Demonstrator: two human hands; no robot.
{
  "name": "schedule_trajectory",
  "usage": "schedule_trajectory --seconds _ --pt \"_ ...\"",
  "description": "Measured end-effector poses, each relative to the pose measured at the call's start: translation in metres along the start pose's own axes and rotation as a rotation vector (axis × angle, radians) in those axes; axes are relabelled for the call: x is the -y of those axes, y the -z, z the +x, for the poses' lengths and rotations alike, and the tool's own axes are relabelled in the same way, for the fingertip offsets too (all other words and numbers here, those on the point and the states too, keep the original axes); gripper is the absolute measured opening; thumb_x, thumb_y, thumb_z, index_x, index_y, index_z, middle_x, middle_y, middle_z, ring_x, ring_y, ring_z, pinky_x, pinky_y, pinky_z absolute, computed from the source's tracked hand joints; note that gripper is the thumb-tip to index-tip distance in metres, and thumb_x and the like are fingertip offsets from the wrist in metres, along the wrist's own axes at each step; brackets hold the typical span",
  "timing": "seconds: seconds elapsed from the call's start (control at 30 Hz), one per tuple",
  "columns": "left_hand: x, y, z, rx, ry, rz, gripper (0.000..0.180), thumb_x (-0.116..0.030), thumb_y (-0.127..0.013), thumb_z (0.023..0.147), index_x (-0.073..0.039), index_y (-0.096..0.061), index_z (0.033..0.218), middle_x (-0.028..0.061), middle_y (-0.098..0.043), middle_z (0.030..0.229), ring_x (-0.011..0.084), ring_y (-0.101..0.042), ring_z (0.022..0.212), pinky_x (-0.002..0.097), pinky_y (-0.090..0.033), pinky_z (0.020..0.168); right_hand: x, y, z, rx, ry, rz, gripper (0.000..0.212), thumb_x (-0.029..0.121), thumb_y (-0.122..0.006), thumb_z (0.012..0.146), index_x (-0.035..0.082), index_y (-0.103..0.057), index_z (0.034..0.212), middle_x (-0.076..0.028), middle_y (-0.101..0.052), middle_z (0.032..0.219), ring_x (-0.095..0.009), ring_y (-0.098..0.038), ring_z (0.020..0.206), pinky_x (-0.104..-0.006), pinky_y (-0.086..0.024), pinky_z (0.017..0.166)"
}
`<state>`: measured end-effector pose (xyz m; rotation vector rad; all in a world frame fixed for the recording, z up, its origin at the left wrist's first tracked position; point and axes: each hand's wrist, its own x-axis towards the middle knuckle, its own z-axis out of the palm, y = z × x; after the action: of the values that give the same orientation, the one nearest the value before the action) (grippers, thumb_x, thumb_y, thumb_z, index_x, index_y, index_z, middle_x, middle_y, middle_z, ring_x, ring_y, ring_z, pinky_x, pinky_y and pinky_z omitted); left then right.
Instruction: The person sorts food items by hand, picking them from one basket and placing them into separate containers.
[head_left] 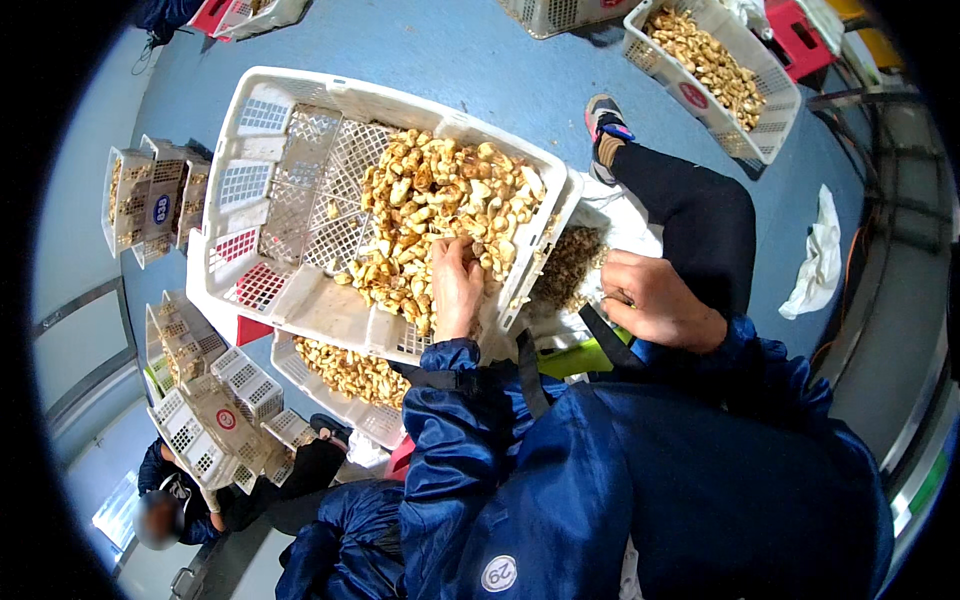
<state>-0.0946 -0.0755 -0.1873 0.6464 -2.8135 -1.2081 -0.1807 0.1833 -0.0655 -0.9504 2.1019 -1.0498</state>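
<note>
A big white plastic crate [213, 235] stands tilted in front of me. Small yellow-brown mushrooms [430, 190] heap up over its right part. My left hand [457, 285] reaches in over the crate's near side. Its fingers are bent and pinched together at a mushroom in the heap, with the tips partly hidden. To the right, outside the crate, my right hand [652, 298] is held in a curl, thumb against the fingers. What it grips, if anything, cannot be made out. Between the hand and the crate lies a pile of dark brown trimmings [572, 262].
Another mushroom-filled crate [355, 428] sits below the big one. A third crate [775, 148] of mushrooms stands far right beside a red stool [800, 42]. Stacked crates [215, 410] line the left, near another person [180, 495]. A white cloth [815, 260] lies on the blue floor.
</note>
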Motion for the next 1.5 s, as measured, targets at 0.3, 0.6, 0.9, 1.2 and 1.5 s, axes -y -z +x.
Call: schedule_trajectory --seconds 0.3,0.6,0.9,1.2,1.5 --pt "0.013 0.006 0.002 -0.008 -0.147 0.119 0.022 -0.005 -0.066 0.076 -0.004 -0.065 0.098 0.0103 -0.061 0.092 0.0304 -0.053 0.086 0.0372 -0.044 0.081 0.006 0.0 0.004 -0.024 -0.045 0.002 0.016 0.006 -0.062 0.075 0.001 -0.047 0.072 -0.015 -0.049 0.076 -0.035 -0.054 0.071 -0.0419 -0.042 0.061" --pt "0.014 0.005 0.002 0.001 -0.119 0.033 0.023 -0.008 -0.067 0.078 -0.008 -0.068 0.101 0.0099 -0.062 0.091 0.0282 -0.051 0.084 0.0371 -0.045 0.079 0.012 -0.009 0.003 -0.019 -0.001 -0.036 0.016 0.006 -0.061 0.075 0.001 -0.047 0.072 -0.015 -0.048 0.075 -0.035 -0.054 0.07 -0.042 -0.043 0.061" --pt "-0.008 0.038 -0.02 -0.013 0.324 -0.964 0.024 -0.017 -0.057 0.095 0.0 -0.064 0.111 0.0031 -0.068 0.089 0.0082 -0.059 0.081 0.0223 -0.046 0.074 0.015 -0.005 0.007 -0.028 0.018 -0.026 0.017 0.005 -0.062 0.073 0.001 -0.046 0.07 -0.014 -0.048 0.073 -0.034 -0.053 0.068 -0.0415 -0.042 0.059" --pt "-0.011 0.028 -0.031 -0.09 0.098 -0.149 0.022 -0.011 -0.06 0.087 0.001 -0.064 0.105 0.0149 -0.062 0.094 0.0244 -0.063 0.086 0.0345 -0.05 0.076 0.01 -0.005 0.005 -0.046 0.039 -0.041 0.018 0.006 -0.064 0.074 0.001 -0.047 0.072 -0.014 -0.05 0.075 -0.034 -0.055 0.07 -0.041 -0.043 0.061" --pt "-0.009 0.002 -0.019 -0.019 0.113 -0.085 0.018 -0.007 -0.066 0.077 0.002 -0.066 0.093 0.0128 -0.057 0.084 0.0217 -0.061 0.073 0.0311 -0.049 0.068 0.004 -0.007 0.003 -0.128 0.024 -0.008 0.016 0.002 -0.065 0.072 0.001 -0.049 0.072 -0.011 -0.047 0.072 -0.028 -0.053 0.065 -0.0368 -0.04 0.058"
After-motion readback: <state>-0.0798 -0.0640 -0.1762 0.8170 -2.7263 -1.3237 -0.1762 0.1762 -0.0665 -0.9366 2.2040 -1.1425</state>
